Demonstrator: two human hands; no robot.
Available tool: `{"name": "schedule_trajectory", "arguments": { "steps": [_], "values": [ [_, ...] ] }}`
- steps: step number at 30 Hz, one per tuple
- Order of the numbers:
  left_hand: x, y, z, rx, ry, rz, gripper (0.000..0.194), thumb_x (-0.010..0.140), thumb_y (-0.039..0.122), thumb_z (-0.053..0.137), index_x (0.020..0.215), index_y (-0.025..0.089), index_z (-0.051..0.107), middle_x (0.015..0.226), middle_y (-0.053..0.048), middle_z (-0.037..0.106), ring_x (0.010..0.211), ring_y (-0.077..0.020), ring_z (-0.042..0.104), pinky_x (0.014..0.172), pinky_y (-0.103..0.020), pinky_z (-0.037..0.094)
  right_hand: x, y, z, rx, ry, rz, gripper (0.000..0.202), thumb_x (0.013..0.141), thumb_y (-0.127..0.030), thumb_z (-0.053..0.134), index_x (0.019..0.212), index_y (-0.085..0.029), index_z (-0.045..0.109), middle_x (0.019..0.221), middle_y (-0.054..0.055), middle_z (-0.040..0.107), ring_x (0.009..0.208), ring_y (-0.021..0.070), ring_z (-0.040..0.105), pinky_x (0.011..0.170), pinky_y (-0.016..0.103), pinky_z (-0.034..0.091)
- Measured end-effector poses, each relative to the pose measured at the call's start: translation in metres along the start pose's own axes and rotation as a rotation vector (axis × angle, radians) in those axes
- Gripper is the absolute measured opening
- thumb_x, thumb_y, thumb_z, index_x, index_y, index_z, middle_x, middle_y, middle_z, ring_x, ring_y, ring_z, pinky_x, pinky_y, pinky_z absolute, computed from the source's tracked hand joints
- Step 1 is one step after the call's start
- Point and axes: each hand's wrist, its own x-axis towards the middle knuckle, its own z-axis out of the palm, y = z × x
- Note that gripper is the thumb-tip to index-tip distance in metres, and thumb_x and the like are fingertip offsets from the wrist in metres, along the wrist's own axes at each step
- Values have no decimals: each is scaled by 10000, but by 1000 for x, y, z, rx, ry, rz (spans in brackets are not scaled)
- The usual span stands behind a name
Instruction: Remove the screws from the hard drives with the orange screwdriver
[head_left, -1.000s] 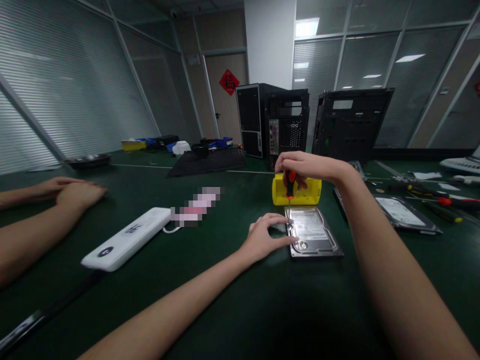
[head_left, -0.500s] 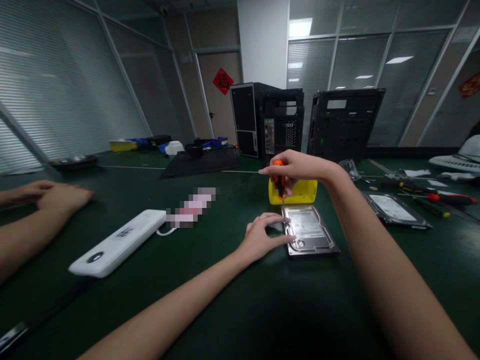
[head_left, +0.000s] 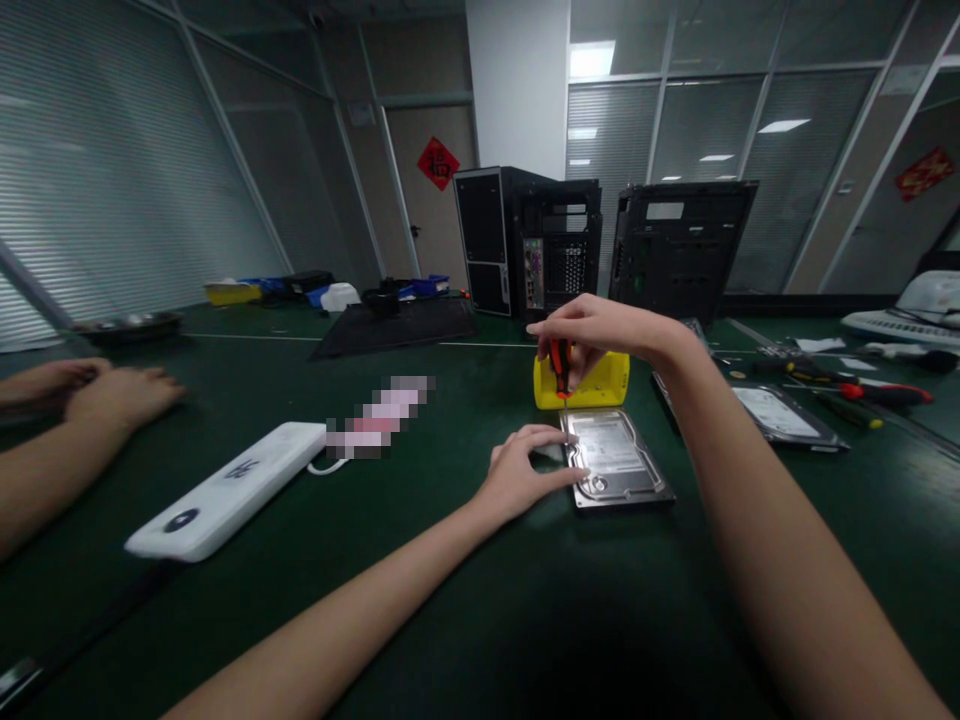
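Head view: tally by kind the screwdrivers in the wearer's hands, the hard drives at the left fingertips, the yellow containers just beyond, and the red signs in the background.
Screwdriver, in the right hand: 1
Hard drive, at the left hand: 1
Yellow container: 1
Red signs, second farther right: 2
Total: 5

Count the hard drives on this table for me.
2 clearly visible: the silver drive touched by the left hand, and the white-labelled drive right of the right forearm, which may hide another.
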Motion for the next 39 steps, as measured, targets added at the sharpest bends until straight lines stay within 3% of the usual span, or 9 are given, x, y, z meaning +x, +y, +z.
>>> {"name": "schedule_trajectory", "arguments": {
  "steps": [9, 15, 18, 21, 24, 28, 33, 39],
  "values": [
    [-1, 1, -1, 3, -3, 13, 484, 667, 577, 633, 1074, 314, 624, 1187, -20, 544, 1157, -262, 453, 1004, -417, 297, -11, -4, -6, -179, 160, 81, 322, 719, -451, 629, 702, -130, 655, 623, 87, 651, 498, 123, 600, 464, 227, 526],
    [0, -1, 0, 10, 6, 35, 492, 668, 578, 631, 1089, 324, 614, 1199, -8, 539, 1157, -254, 456, 997, -399, 315, -23, -6, -15, -205, 22, 12, 242, 765, -312, 610, 950, -157, 635, 805, 59, 668, 619, 117, 624, 550, 212, 537],
    [0, 0, 0, 11, 1, 35, 493, 670, 581, 627, 1087, 319, 616, 1201, -10, 538, 1156, -254, 455, 999, -403, 312, -26, -5, -18, -167, 15, 79, 292, 796, -210, 564, 1084, -176, 540, 931, 63, 647, 679, 118, 628, 577, 212, 538],
    [0, 1, 0, 10, -7, 18, 495, 666, 583, 630, 1083, 315, 619, 1203, -18, 533, 1161, -256, 449, 1002, -411, 305, -22, -3, -15, -166, 10, 102, 278, 811, -262, 546, 1071, -173, 507, 951, 71, 632, 731, 127, 625, 585, 208, 532],
    [0, 2, -1, 9, -14, 1, 498, 668, 579, 631, 1091, 316, 615, 1206, -23, 530, 1170, -261, 441, 1006, -420, 297, -12, -2, -9, -254, 32, -15, 267, 797, -349, 551, 988, -164, 539, 947, 74, 622, 757, 136, 610, 580, 201, 512],
    [0, 1, -2, 15, -18, 2, 513, 666, 595, 621, 1095, 314, 613, 1215, -20, 526, 1174, -263, 437, 1000, -411, 309, -4, -2, -2, -366, 91, -151, 202, 784, -212, 516, 979, -162, 535, 999, 69, 597, 813, 132, 579, 650, 200, 485],
    [-1, 1, -1, 13, -10, 1, 494, 661, 591, 626, 1076, 321, 624, 1201, -16, 533, 1165, -268, 444, 1005, -415, 297, -11, -7, 0, -340, 59, -109, 340, 775, -208, 521, 1108, -196, 453, 992, 48, 570, 827, 133, 563, 668, 204, 475],
    [-2, 0, -1, 11, -4, 28, 483, 665, 599, 619, 1058, 318, 630, 1184, -14, 543, 1153, -264, 452, 998, -416, 303, -15, -6, -2, -197, -11, -81, 303, 781, -172, 524, 1072, -206, 445, 991, 50, 564, 808, 135, 586, 624, 205, 509]
  ]
}}
